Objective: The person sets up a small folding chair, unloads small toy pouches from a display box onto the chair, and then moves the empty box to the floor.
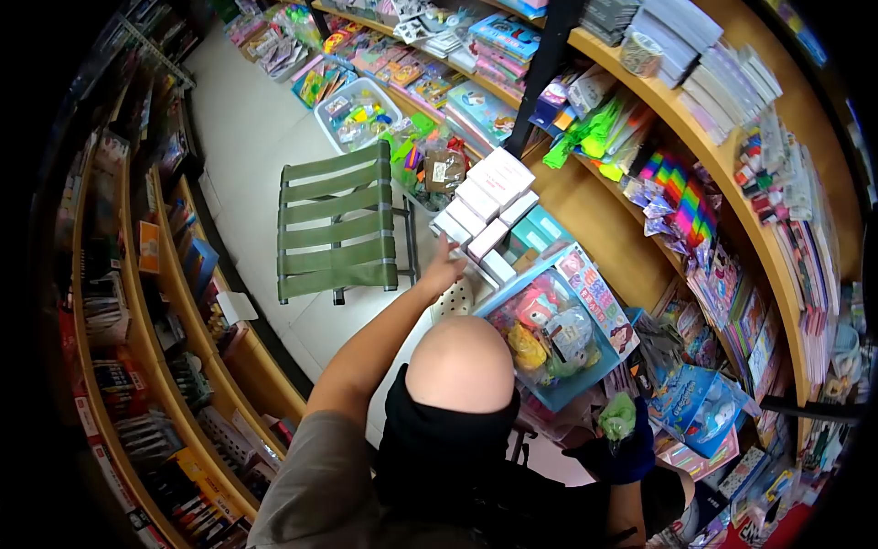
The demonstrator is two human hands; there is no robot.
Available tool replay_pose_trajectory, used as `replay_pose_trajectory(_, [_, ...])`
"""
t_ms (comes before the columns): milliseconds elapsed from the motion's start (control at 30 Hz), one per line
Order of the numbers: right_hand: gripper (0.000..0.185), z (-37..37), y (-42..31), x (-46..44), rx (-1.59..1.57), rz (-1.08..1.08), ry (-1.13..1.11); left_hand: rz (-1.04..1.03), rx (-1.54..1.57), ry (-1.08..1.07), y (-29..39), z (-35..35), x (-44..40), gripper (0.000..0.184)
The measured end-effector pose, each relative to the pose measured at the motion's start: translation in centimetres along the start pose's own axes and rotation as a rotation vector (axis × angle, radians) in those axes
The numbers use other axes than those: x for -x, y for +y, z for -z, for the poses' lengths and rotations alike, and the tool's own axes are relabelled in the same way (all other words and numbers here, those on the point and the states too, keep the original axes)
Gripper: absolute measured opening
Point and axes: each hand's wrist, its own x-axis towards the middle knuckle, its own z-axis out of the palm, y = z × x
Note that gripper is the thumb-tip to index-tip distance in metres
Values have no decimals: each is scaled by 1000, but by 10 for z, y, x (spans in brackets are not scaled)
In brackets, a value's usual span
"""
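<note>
L hand (444,272): nr white rectangular cardboard boxes (483,203), can't tell grip
R hand (627,450): grip closed on pale-green crinkly bundle (618,417)

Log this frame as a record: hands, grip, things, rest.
left_hand: bare hand at the stacked white boxes; contact unclear
right_hand: dark-gloved hand
right_grip: closed on a light-green wrapped item
things: blue bin of bagged toys, below the white boxes in view; teal box beside them
seat: green-strapped folding stool on pale tile floor
rest: stocked wooden shelves on both sides; white tub of small colorful items beyond the stool
</note>
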Motion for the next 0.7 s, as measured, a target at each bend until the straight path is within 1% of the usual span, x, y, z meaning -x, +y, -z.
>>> replay_pose_trajectory(67, [127, 2, 2, -3, 210, 76, 46, -119, -95, 87, -4, -15, -31, 83])
replay_pose_trajectory(100, [126, 1, -2, -4, 309, 109, 64, -246, -258, 175, -11, -16, -42, 83])
replay_pose_trajectory(133, [122, 1, -7, -6, 225, 19, 56, -382, -420, 260, -14, -19, -56, 84])
replay_pose_trajectory(167, [119, 0, -14, -9, 229, -32, 12, -513, -584, 342, -19, -23, -66, 84])
replay_pose_trajectory(200, [116, -1, -21, -9, 230, -86, -36, -542, -697, 411, -10, -26, -61, 86])
replay_pose_trajectory(267, [109, -6, -23, -17, 215, -154, -91, -499, -855, 421, 11, -29, -59, 83])
replay_pose_trajectory(400, [93, -9, -28, -22, 77, -280, -195, -355, -1163, 409, 20, -31, -69, 76])
replay_pose_trajectory(500, [83, -13, -30, -31, -80, -354, -191, -294, -1400, 332, 27, -31, -80, 79])
replay_pose_trajectory(533, [80, -14, -30, -33, -129, -371, -171, -224, -1395, 328, 29, -32, -81, 75])
replay_pose_trajectory(600, [73, -13, -32, -39, -233, -392, -128, -186, -1356, 312, 36, -35, -85, 75])
replay_pose_trajectory(667, [69, -11, -30, -37, -145, -319, -136, -154, -1335, 295, 34, -34, -80, 72])
replay_pose_trajectory(700, [68, -11, -28, -34, -12, -234, -154, -152, -1338, 284, 32, -32, -79, 69])
